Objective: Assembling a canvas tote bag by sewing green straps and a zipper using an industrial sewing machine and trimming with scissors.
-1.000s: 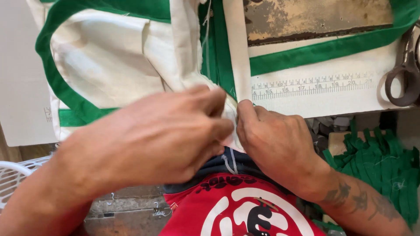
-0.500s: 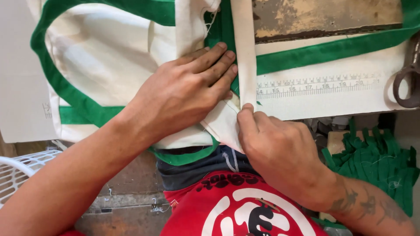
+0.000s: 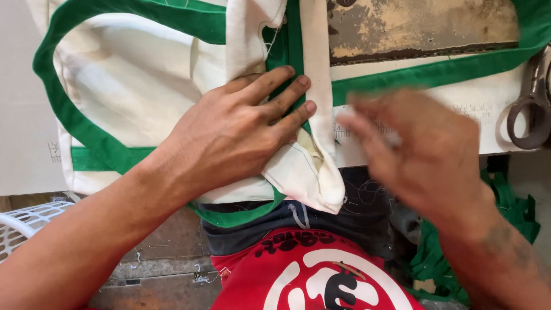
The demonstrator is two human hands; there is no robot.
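Cloth bag (image 3: 143, 97) under left hand (image 3: 235, 135) fingers (image 3: 281, 95)

Vantage: my one head camera, looking steeply down over the chest.
Facing: onto the worktop (image 3: 413, 28) edge ahead.
Nearness: close; forearms fill my frame.

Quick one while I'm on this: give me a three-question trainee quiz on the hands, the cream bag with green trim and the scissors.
1. True or false: the left hand lies flat on the cream bag.
2. Which hand is motion-blurred? A left, B right.
3. Fill in: the scissors lie at the ____ edge of the view.

Key:
1. True; its fingers press the green trim at the fold.
2. B; the right hand is raised over the worktable, holding nothing that shows.
3. Right.
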